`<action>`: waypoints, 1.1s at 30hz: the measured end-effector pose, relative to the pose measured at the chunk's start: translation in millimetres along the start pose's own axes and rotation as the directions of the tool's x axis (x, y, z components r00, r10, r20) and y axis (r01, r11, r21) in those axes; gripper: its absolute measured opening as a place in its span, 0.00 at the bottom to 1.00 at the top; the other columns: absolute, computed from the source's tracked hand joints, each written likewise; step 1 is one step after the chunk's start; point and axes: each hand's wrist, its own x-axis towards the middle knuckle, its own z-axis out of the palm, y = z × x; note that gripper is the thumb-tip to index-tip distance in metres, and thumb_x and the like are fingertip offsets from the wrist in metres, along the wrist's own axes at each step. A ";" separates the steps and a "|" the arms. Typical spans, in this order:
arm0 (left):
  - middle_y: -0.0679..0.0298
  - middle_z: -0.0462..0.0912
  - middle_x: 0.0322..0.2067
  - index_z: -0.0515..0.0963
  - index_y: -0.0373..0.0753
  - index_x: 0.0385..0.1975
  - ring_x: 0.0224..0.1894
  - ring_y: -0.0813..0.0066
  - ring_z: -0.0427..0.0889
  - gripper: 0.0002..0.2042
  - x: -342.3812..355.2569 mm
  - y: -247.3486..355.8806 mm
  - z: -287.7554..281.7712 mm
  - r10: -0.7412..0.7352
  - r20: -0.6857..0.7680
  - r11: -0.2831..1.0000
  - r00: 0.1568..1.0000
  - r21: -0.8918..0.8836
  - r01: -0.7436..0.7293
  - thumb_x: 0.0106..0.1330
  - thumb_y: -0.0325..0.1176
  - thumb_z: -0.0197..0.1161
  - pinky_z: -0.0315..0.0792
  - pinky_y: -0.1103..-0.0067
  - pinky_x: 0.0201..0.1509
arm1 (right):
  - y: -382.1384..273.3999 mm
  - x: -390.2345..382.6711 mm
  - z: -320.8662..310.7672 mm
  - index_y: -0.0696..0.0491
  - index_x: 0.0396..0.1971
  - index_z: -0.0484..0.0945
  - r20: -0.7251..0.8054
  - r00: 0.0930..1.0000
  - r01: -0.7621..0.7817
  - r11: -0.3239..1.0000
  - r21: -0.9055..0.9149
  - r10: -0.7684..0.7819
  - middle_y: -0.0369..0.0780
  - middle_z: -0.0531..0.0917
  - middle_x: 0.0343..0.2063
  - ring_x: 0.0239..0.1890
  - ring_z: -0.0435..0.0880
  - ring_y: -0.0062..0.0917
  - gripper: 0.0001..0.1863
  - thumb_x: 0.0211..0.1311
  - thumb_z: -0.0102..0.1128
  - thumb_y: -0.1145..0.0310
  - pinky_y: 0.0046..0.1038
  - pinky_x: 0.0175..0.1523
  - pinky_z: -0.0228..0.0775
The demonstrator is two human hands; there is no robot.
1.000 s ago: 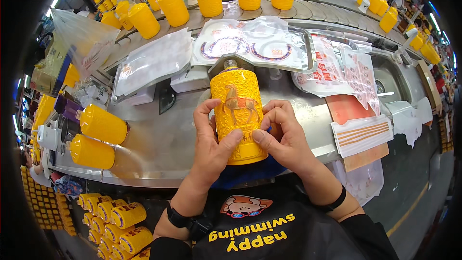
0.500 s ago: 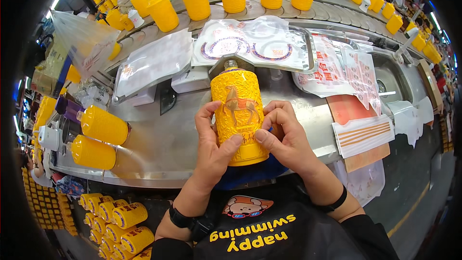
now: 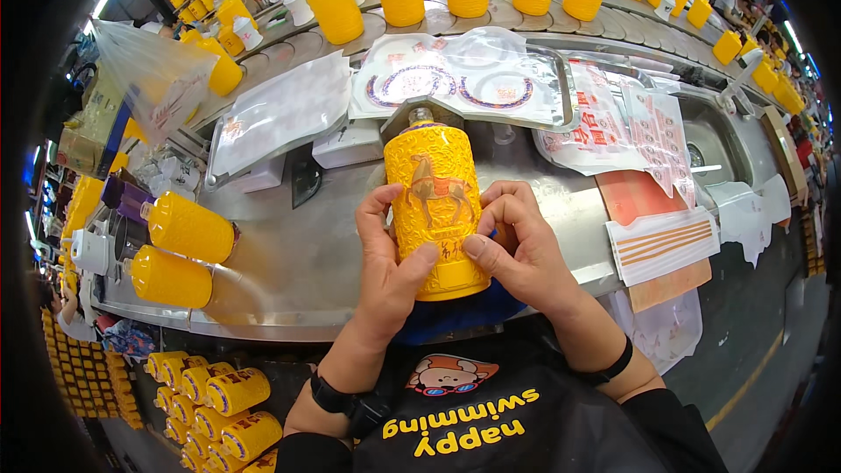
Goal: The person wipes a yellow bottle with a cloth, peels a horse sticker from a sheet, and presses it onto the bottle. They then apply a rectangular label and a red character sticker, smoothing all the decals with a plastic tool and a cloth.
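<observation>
A yellow embossed bottle (image 3: pixel 431 166) with a gold-brown horse picture lies in front of me, its neck pointing away into a grey metal holder (image 3: pixel 451 112). My left hand (image 3: pixel 390 250) is curled along its left side, with the thumb pressed on the lower front. From the right, my right hand (image 3: pixel 517 245) grips the base side, and its thumb lies near small characters below the horse. The two thumbs are a short way apart. Part of a blue cloth (image 3: pixel 460 322) shows under the bottle's base.
Two yellow bottles (image 3: pixel 188 228) lie on the metal bench to my left. Decal sheets (image 3: pixel 455 79) rest on trays ahead, with more sheets (image 3: pixel 661 245) at the right. Beyond, a conveyor (image 3: pixel 491 22) carries several yellow bottles. A sink (image 3: pixel 710 144) is far right; stacked bottles (image 3: pixel 232 390) stand lower left.
The bottles on the conveyor have shifted to the right. My hands and the bottle they hold have hardly moved; the left thumb sits slightly farther left, uncovering more of the characters.
</observation>
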 end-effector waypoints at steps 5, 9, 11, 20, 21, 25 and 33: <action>0.56 0.59 0.56 0.49 0.42 0.63 0.59 0.67 0.67 0.33 0.5 -4.2 2.2 0.026 -0.025 0.994 0.999 0.109 -0.023 0.59 0.24 0.56 0.66 0.71 0.64 | -14.6 2.9 -9.1 0.56 0.47 0.73 -0.284 0.941 0.130 0.973 -0.193 -0.182 0.46 0.73 0.54 0.37 0.76 0.17 0.14 0.61 0.59 0.77 0.20 0.39 0.69; 0.56 0.59 0.56 0.50 0.42 0.63 0.58 0.67 0.66 0.32 1.3 -4.3 3.0 0.029 -0.052 0.982 0.998 0.189 -0.019 0.59 0.25 0.57 0.64 0.71 0.64 | -34.7 -2.5 -11.5 0.59 0.44 0.71 -0.102 0.993 -0.037 0.976 0.212 0.060 0.41 0.82 0.30 0.32 0.80 0.19 0.11 0.63 0.57 0.76 0.23 0.37 0.72; 0.56 0.59 0.56 0.50 0.41 0.63 0.58 0.67 0.66 0.32 2.4 -3.5 3.8 0.043 -0.037 0.980 0.998 0.194 -0.035 0.59 0.25 0.57 0.63 0.71 0.64 | -35.2 0.1 -8.6 0.60 0.40 0.70 0.046 0.990 -0.133 0.990 0.053 0.130 0.43 0.82 0.28 0.29 0.81 0.22 0.11 0.63 0.58 0.70 0.26 0.35 0.74; 0.55 0.59 0.56 0.49 0.40 0.63 0.60 0.68 0.64 0.32 1.7 -4.3 3.9 0.041 -0.040 0.985 0.998 0.169 -0.033 0.59 0.25 0.56 0.61 0.71 0.65 | -24.7 -4.1 -5.4 0.57 0.37 0.74 -0.192 0.978 -0.099 0.993 -0.065 0.085 0.41 0.80 0.28 0.33 0.80 0.23 0.07 0.60 0.60 0.73 0.27 0.40 0.72; 0.55 0.58 0.57 0.49 0.40 0.63 0.60 0.68 0.64 0.32 0.6 -5.3 2.8 0.007 -0.050 0.989 0.999 0.146 0.000 0.59 0.25 0.56 0.61 0.71 0.65 | -28.1 -6.9 -4.3 0.56 0.35 0.75 -0.342 0.937 -0.144 0.972 -0.185 0.074 0.40 0.79 0.27 0.32 0.80 0.27 0.07 0.58 0.62 0.74 0.28 0.39 0.71; 0.56 0.56 0.59 0.48 0.40 0.64 0.62 0.66 0.62 0.33 -2.9 -10.0 -0.9 -0.005 -0.040 0.997 0.999 0.075 0.008 0.60 0.27 0.57 0.58 0.71 0.67 | -38.2 -9.4 2.4 0.53 0.34 0.77 0.070 0.886 0.451 0.819 -0.355 -0.458 0.38 0.76 0.24 0.26 0.77 0.29 0.07 0.54 0.63 0.77 0.31 0.32 0.67; 0.48 0.72 0.54 0.71 0.44 0.54 0.65 0.50 0.64 0.24 -27.9 -2.2 -18.1 0.380 0.489 0.154 0.785 0.803 -0.575 0.59 0.45 0.66 0.42 0.49 0.72 | -11.4 -7.4 4.5 0.59 0.41 0.74 -0.086 0.989 -0.101 0.977 0.187 0.119 0.37 0.81 0.33 0.35 0.78 0.16 0.11 0.64 0.60 0.69 0.21 0.41 0.72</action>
